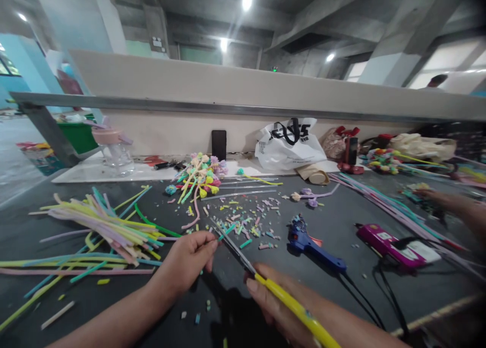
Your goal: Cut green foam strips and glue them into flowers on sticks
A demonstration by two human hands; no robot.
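My left hand [193, 259] pinches a short teal chenille stem [228, 231] between thumb and fingers. My right hand [281, 302] is closed round yellow-handled scissors [243, 259]. Their metal blades reach up and left, crossing the teal stem just beyond my left fingertips. Whether the blades have cut into it I cannot tell. Small cut bits [246, 219] of coloured stem lie scattered beyond the blades. A loose pile of long pastel stems [102, 221] lies left of my left hand. Behind the bits is a bunch of fuzzy chenille flowers [203, 173].
A blue glue gun [315, 249] and a magenta corded tool [395, 246] lie at right. Another person's hand [455, 206] reaches in at the far right. Along the back stand a clear jug [116, 158], a phone [219, 145] and a white plastic bag [286, 148].
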